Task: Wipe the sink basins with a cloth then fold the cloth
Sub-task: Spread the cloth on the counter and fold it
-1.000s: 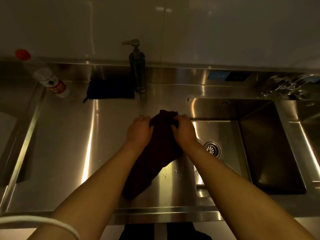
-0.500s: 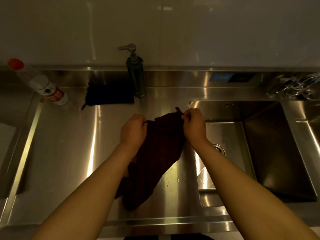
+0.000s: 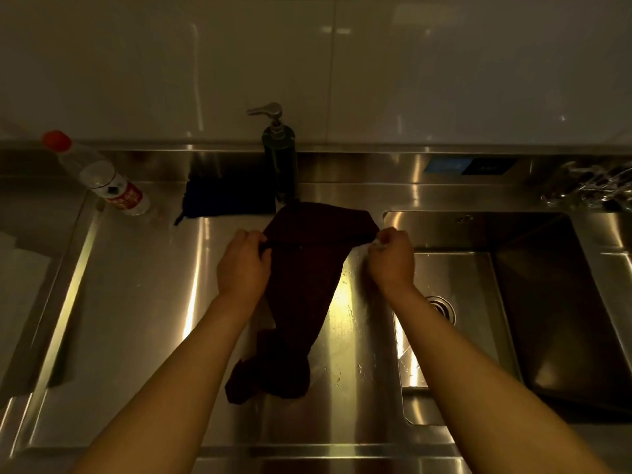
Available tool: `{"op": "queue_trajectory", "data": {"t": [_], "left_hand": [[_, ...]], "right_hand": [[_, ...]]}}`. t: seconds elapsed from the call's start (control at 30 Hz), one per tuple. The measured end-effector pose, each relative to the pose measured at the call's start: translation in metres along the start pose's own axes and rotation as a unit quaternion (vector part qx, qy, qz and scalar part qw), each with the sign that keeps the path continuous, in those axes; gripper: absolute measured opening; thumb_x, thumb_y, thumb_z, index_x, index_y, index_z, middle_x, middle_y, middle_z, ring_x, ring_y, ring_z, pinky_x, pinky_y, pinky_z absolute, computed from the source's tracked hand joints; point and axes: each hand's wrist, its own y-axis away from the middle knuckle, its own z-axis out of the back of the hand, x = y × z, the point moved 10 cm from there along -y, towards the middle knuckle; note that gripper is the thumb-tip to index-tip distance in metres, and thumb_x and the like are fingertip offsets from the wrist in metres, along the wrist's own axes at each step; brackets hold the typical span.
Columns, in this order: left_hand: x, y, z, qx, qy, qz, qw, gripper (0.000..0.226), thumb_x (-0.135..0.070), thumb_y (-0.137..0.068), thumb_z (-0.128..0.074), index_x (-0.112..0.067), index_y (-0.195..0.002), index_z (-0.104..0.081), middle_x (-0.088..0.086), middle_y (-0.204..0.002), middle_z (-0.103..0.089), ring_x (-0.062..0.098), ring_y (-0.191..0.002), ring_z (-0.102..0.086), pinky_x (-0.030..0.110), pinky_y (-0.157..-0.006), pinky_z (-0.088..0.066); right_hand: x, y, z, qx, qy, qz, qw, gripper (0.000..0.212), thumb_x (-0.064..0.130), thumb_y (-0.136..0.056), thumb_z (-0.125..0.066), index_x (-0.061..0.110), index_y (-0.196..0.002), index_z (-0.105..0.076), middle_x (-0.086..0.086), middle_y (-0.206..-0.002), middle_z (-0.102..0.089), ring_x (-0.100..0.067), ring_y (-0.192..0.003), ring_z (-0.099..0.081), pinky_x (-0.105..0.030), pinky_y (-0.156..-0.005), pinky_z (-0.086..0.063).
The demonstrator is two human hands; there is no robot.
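Cloth, dark maroon fabric [image 3: 304,289], mid-frame: left hand [image 3: 243,265] and right hand [image 3: 390,260] pinch its corners, probably spreading it for folding.

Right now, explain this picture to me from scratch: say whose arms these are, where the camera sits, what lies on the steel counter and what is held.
No machine here: a person's two bare arms, seen from a camera worn on the head, looking forward and down. The left hand and right hand each pinch an upper corner of a dark maroon cloth, stretching its top edge; its bunched lower end rests on the wet stainless steel counter. At the back stand a dark pump soap dispenser, a folded dark cloth and a clear plastic bottle with a red cap, lying tilted. To the right is the steel sink basin with its round drain.
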Motion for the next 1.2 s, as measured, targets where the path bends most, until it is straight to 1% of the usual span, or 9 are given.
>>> {"op": "queue_trajectory", "data": {"t": [0.2, 0.37, 0.47, 0.57, 0.7, 0.9, 1.0, 1.1, 1.2], "left_hand": [[-0.003, 0.046, -0.047, 0.146, -0.04, -0.053, 0.987, 0.035, -0.021, -0.096, -0.068, -0.015, -0.131, -0.066, 0.005, -0.134, -0.056, 0.026, -0.121, -0.053, 0.037, -0.092, -0.051], [0.008, 0.065, -0.045, 0.153, -0.049, -0.061, 0.985, 0.026, -0.009, -0.095, -0.066, -0.007, -0.12, -0.071, 0.007, -0.126, -0.058, 0.027, -0.116, -0.051, 0.038, -0.089, -0.052], [0.008, 0.073, -0.042, 0.142, -0.046, -0.052, 0.987, 0.012, -0.001, -0.097, -0.059, -0.003, -0.1, -0.071, 0.01, -0.111, -0.06, 0.025, -0.105, -0.051, 0.032, -0.083, -0.047], [0.011, 0.084, -0.039, 0.154, -0.051, -0.033, 0.986, 0.021, 0.007, -0.097, -0.051, -0.004, -0.088, -0.067, 0.012, -0.099, -0.06, 0.026, -0.097, -0.054, 0.032, -0.077, -0.046], [0.032, 0.11, -0.028, 0.162, -0.044, 0.001, 0.986, 0.023, 0.012, -0.091, -0.051, -0.006, -0.085, -0.063, 0.007, -0.093, -0.058, 0.023, -0.09, -0.054, 0.032, -0.076, -0.046], [0.038, 0.155, -0.026, 0.217, -0.017, 0.01, 0.976, 0.02, 0.004, -0.09, -0.058, -0.014, -0.085, -0.063, -0.003, -0.094, -0.057, 0.016, -0.091, -0.054, 0.032, -0.08, -0.051], [0.03, 0.147, -0.016, 0.191, -0.051, -0.016, 0.98, 0.011, -0.007, -0.09, -0.063, -0.016, -0.086, -0.068, -0.004, -0.093, -0.061, 0.017, -0.094, -0.054, 0.035, -0.077, -0.053], [0.015, 0.127, -0.005, 0.136, -0.061, -0.039, 0.988, 0.009, -0.018, -0.096, -0.064, -0.016, -0.094, -0.072, -0.002, -0.099, -0.064, 0.018, -0.097, -0.057, 0.036, -0.079, -0.053], [-0.003, 0.105, -0.014, 0.123, -0.038, -0.055, 0.99, 0.017, -0.024, -0.1, -0.064, -0.017, -0.113, -0.073, 0.0, -0.111, -0.065, 0.02, -0.104, -0.06, 0.037, -0.083, -0.054]], "right_hand": [[0.008, 0.034, -0.051, 0.103, 0.002, 0.03, 0.994, 0.012, 0.02, -0.09, -0.071, 0.014, -0.1, -0.071, 0.0, -0.097, -0.068, -0.018, -0.091, -0.065, -0.03, -0.079, -0.05], [0.008, 0.05, -0.069, 0.117, 0.02, 0.018, 0.993, 0.018, 0.023, -0.092, -0.073, 0.013, -0.106, -0.067, 0.009, -0.089, -0.058, -0.011, -0.083, -0.057, -0.016, -0.063, -0.036], [0.011, 0.053, -0.071, 0.128, 0.039, 0.007, 0.991, 0.009, 0.011, -0.091, -0.067, 0.007, -0.098, -0.07, 0.0, -0.092, -0.067, -0.02, -0.088, -0.065, -0.023, -0.067, -0.043], [0.008, 0.053, -0.059, 0.157, 0.043, -0.024, 0.986, 0.007, 0.004, -0.082, -0.07, 0.004, -0.088, -0.071, -0.01, -0.09, -0.07, -0.023, -0.085, -0.066, -0.031, -0.074, -0.052], [-0.024, 0.06, -0.021, 0.197, 0.04, -0.071, 0.977, 0.018, 0.002, -0.075, -0.077, 0.012, -0.09, -0.071, -0.003, -0.088, -0.069, -0.022, -0.084, -0.068, -0.031, -0.074, -0.055], [-0.08, 0.099, -0.009, 0.25, -0.023, -0.166, 0.954, 0.024, 0.004, -0.079, -0.082, 0.015, -0.096, -0.069, -0.008, -0.076, -0.073, -0.018, -0.06, -0.072, -0.033, -0.062, -0.059], [-0.075, 0.095, -0.005, 0.196, -0.007, -0.122, 0.973, 0.004, 0.014, -0.088, -0.075, 0.017, -0.089, -0.072, -0.003, -0.079, -0.073, -0.021, -0.072, -0.072, -0.038, -0.073, -0.06], [-0.062, 0.083, 0.005, 0.114, 0.047, -0.062, 0.99, 0.007, 0.011, -0.09, -0.069, 0.016, -0.092, -0.073, 0.002, -0.09, -0.07, -0.021, -0.089, -0.069, -0.031, -0.08, -0.053], [-0.056, 0.078, 0.006, 0.078, 0.037, -0.056, 0.995, 0.018, 0.021, -0.091, -0.074, 0.011, -0.105, -0.069, -0.001, -0.097, -0.068, -0.021, -0.091, -0.066, -0.034, -0.084, -0.055]]}}
